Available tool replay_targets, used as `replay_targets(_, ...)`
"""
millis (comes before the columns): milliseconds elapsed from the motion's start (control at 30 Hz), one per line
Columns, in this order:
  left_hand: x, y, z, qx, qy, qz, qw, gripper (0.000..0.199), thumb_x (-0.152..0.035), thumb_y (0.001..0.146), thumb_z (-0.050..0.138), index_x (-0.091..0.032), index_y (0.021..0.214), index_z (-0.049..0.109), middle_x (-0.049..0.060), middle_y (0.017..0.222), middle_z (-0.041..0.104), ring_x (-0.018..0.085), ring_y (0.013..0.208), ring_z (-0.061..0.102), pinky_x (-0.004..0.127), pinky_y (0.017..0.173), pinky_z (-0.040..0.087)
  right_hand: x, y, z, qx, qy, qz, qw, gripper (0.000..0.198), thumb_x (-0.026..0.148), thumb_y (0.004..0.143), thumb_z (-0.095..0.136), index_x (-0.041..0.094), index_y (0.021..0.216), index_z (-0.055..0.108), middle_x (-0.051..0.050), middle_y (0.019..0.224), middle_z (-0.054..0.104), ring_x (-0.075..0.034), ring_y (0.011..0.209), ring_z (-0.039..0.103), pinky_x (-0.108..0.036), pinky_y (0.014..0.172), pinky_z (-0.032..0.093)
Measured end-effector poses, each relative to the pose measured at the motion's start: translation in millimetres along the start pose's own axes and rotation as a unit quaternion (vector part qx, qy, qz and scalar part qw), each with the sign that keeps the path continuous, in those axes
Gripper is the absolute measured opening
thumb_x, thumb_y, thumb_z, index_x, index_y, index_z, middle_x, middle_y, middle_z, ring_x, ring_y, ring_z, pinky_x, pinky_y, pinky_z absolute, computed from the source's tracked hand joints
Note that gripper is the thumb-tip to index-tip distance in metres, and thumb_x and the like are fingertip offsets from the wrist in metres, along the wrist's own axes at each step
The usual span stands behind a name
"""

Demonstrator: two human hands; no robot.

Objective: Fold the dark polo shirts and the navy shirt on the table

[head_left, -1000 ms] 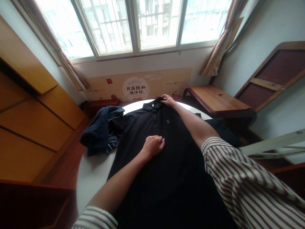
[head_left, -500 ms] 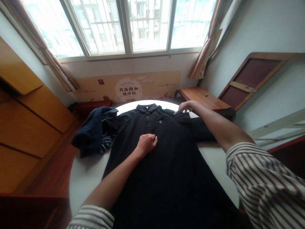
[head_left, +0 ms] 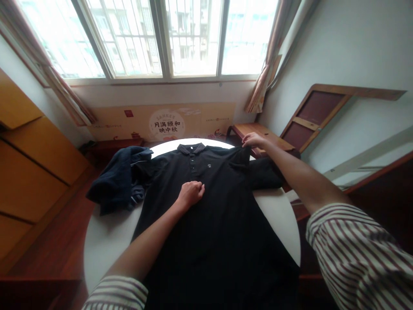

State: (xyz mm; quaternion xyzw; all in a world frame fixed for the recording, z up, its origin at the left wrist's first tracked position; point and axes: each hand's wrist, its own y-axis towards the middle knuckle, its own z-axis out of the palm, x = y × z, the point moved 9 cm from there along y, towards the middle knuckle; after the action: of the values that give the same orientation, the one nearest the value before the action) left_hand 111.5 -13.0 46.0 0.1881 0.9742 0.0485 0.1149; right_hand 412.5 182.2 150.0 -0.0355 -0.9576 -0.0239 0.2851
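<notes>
A black polo shirt (head_left: 222, 215) lies spread face up, its collar at the far side and a small pale logo on the chest. My left hand (head_left: 191, 192) rests on the chest below the buttons, fingers curled into a fist; the cloth around it looks flat. At the far right sleeve, my right hand (head_left: 253, 141) pinches the fabric and lifts it slightly. Under and beside that sleeve is a folded dark cloth (head_left: 266, 174). A dark navy garment (head_left: 112, 185) lies bunched left of the shirt.
The round white table (head_left: 103, 241) carries the clothes. Beyond it, a wooden bench or low table (head_left: 251, 128) stands at the back right, near a wood-framed panel (head_left: 309, 112). Yellow cabinets (head_left: 38, 159) line the left, and a barred window (head_left: 190, 38) is ahead.
My right hand has moved outward along the shoulder to the sleeve and now grips it, raising the cloth. The left fist stays at the same spot on the shirt. The view has shifted slightly.
</notes>
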Motion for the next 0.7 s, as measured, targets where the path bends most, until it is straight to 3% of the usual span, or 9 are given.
replay_targets(133, -1, 0, -1, -0.004, -0.002, 0.007, 1.0, 0.039, -0.036, 0.1, 0.038, -0.018, 0.08, 0.066, 0.009, 0.088, 0.071, 0.021, 0.077, 0.067, 0.029, 0.07, 0.043, 11, -4, 7, 0.004, 0.008, -0.007, 1.0, 0.029, 0.01, 0.066, 0.081, 0.012, 0.093, 0.07, -0.009, 0.085, 0.069, -0.021, 0.073, 0.068, -0.032, 0.065, 0.059)
replay_targets(267, 0, 1, -1, -0.007, -0.012, 0.007, 1.0, 0.038, -0.035, 0.1, 0.039, -0.018, 0.079, 0.066, 0.009, 0.086, 0.071, 0.02, 0.076, 0.066, 0.029, 0.07, 0.043, 50, -4, 26, -0.003, 0.011, -0.049, 0.999, 0.04, 0.016, 0.065, 0.085, 0.014, 0.102, 0.07, -0.008, 0.089, 0.07, -0.02, 0.078, 0.068, -0.029, 0.068, 0.059)
replay_targets(367, 0, 1, 0, -0.01, -0.017, 0.01, 1.0, 0.038, -0.035, 0.1, 0.039, -0.018, 0.079, 0.066, 0.009, 0.085, 0.07, 0.02, 0.075, 0.066, 0.03, 0.07, 0.043, 90, -6, 58, 0.073, 0.06, -0.101, 0.99, 0.04, 0.026, 0.066, 0.088, 0.014, 0.1, 0.07, -0.007, 0.082, 0.07, -0.016, 0.064, 0.067, -0.028, 0.063, 0.06)
replay_targets(433, 1, 1, 0, -0.009, -0.015, 0.009, 1.0, 0.038, -0.035, 0.1, 0.039, -0.018, 0.08, 0.067, 0.009, 0.085, 0.07, 0.02, 0.075, 0.066, 0.03, 0.07, 0.043, 103, -8, 74, 0.102, 0.074, -0.101, 0.987, 0.032, 0.031, 0.073, 0.084, 0.013, 0.095, 0.071, -0.007, 0.077, 0.07, -0.014, 0.058, 0.065, -0.029, 0.062, 0.06)
replay_targets(533, 1, 1, 1, -0.011, -0.011, 0.009, 1.0, 0.039, -0.036, 0.1, 0.039, -0.017, 0.081, 0.068, 0.009, 0.086, 0.07, 0.02, 0.076, 0.066, 0.03, 0.071, 0.044, 91, -6, 84, 0.067, 0.03, -0.041, 0.996, 0.024, 0.026, 0.074, 0.082, 0.009, 0.087, 0.071, -0.008, 0.068, 0.067, -0.019, 0.062, 0.067, -0.034, 0.065, 0.061)
replay_targets(700, 0, 2, 2, -0.019, 0.001, 0.014, 1.0, 0.038, -0.035, 0.1, 0.04, -0.018, 0.081, 0.067, 0.008, 0.085, 0.071, 0.02, 0.075, 0.067, 0.029, 0.068, 0.044, 46, -1, 104, 0.059, -0.007, 0.046, 0.997, 0.04, 0.031, 0.069, 0.086, 0.002, 0.091, 0.07, -0.009, 0.063, 0.063, -0.026, 0.065, 0.066, -0.037, 0.058, 0.059)
